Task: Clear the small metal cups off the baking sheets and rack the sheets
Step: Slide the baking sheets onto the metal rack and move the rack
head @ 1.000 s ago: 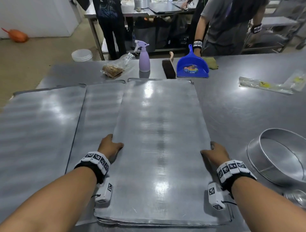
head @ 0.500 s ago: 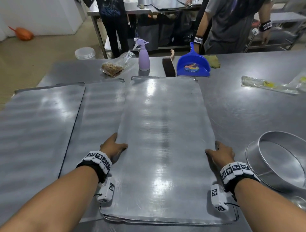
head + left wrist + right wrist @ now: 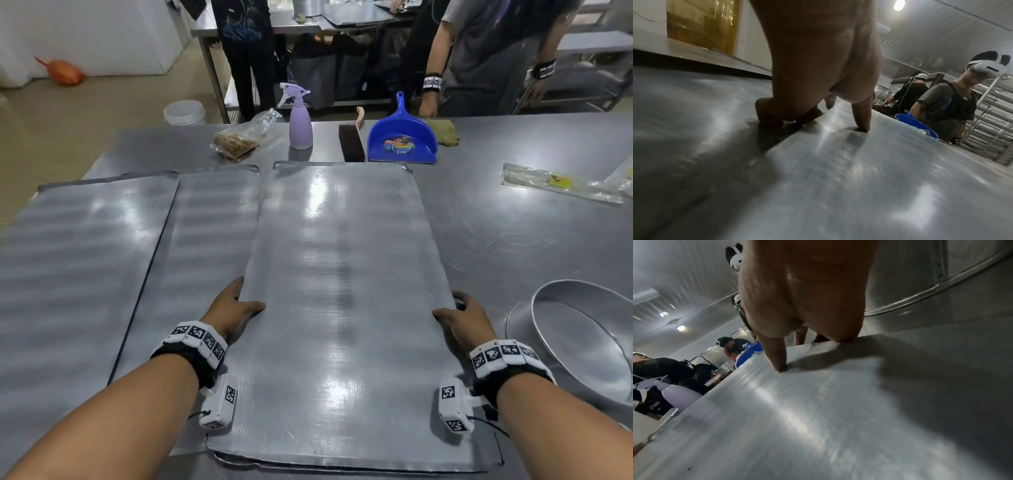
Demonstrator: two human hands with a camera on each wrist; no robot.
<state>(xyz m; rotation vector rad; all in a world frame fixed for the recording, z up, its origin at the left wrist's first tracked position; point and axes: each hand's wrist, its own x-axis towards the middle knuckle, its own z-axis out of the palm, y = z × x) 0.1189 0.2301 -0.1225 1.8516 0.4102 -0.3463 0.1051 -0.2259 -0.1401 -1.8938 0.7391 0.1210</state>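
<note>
Both hands pinch the top baking sheet (image 3: 339, 291): left hand (image 3: 230, 310) and right hand (image 3: 463, 317), thumbs above, fingers curled under its long edges

No legible text anywhere. Blue dustpan (image 3: 402, 142) has a colour sticker, too blurred to read. Wristbands (image 3: 197, 339) show b/w square marker patterns only, no letters/nos.

Head view looks forward and down over the steel table (image 3: 513, 222) from above the forearms — wide. Left wrist view sits low, close behind the left hand (image 3: 818, 65), facing along the baking sheet (image 3: 859, 186). Right wrist view sits likewise behind the right hand (image 3: 803, 296). All three share the sheet and the blue dustpan (image 3: 402, 140).
</note>
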